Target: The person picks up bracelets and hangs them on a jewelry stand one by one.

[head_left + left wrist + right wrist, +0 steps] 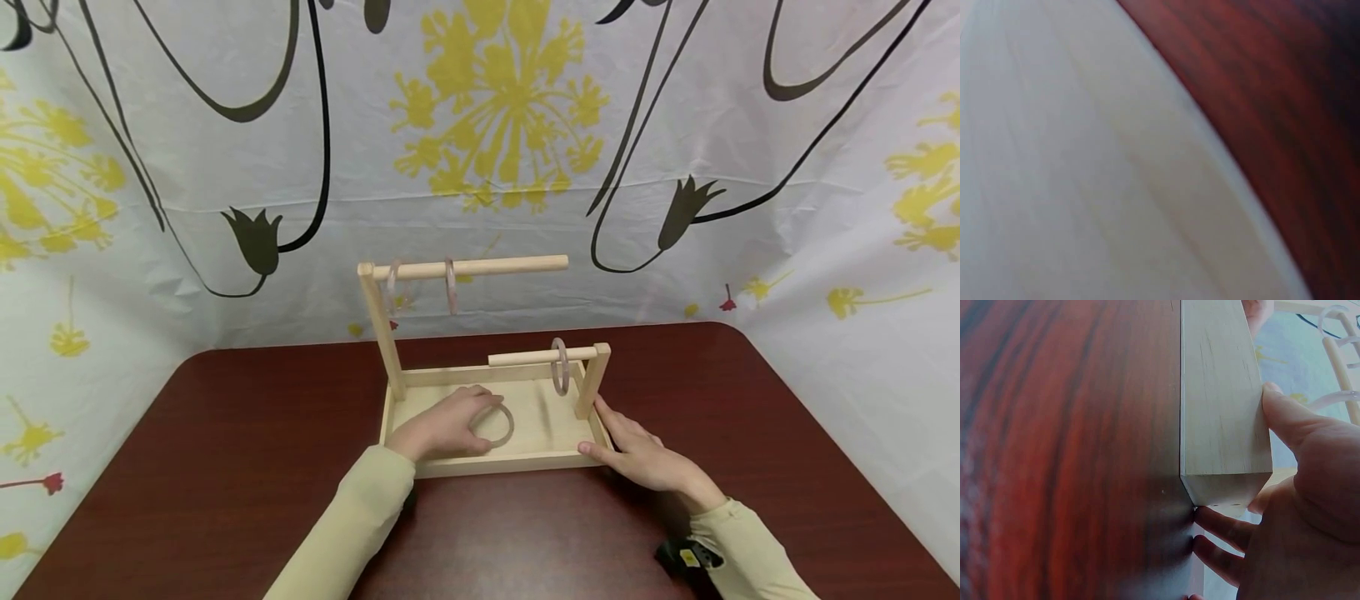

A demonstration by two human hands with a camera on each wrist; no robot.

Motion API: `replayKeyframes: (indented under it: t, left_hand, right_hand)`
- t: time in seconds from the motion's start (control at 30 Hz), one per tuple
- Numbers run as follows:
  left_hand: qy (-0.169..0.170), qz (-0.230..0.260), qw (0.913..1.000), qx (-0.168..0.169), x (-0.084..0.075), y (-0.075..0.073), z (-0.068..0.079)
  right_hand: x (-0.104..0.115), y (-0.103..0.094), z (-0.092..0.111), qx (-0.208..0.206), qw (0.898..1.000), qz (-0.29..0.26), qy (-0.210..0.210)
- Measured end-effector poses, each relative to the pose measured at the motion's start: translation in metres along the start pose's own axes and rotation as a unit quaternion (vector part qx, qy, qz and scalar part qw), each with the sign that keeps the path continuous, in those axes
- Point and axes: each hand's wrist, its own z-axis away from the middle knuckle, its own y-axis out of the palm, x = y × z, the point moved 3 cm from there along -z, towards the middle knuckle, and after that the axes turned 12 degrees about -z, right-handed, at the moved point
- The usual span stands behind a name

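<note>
A wooden tray stand (pixel 480 468) sits on the table, with a tall post and dowel at its left and a lower one at its right. Inside the tray, my left hand (pixel 453 423) has its thumb and fingers at opposite edges of a pale ring (pixel 511 427), pinching it; the hand hides the ring's left part. My right hand (pixel 645 457) holds the tray's front right corner, thumb at the front rim and fingers along the side. In the right wrist view, the thumb (pixel 1285 415) lies at the rim of the tray wall (pixel 1225 394).
Two rings, one near the post (pixel 392 287) and another ring (pixel 451 287), hang on the upper dowel (pixel 510 265). One ring (pixel 560 367) hangs on the lower dowel (pixel 525 358). The dark red table (pixel 262 467) meets a patterned cloth (pixel 450 225) behind.
</note>
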Motion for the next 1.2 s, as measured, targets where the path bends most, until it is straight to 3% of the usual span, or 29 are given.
replayKeyframes:
  t: [0.4,0.83,0.97,1.2]
  left_hand:
    - [-0.025,0.046,0.9985,-0.017,0.003,-0.004,0.007]
    - [-0.021,0.073,0.9924,-0.096,0.01,-0.011,0.019]
    - [-0.034,0.104,0.9868,-0.119,0.014,-0.012,0.024]
    - [-0.065,0.2,0.9678,-0.138,0.02,-0.018,0.033]
  right_hand:
    - [-0.001,0.0,0.001,0.004,1.0,0.003,0.006]
    - [-0.001,0.0,0.0,0.007,1.0,0.004,0.008]
    - [0.0,0.0,0.0,0.007,1.0,0.003,0.007]
    - [0.0,0.0,-0.001,0.005,1.0,0.008,0.001]
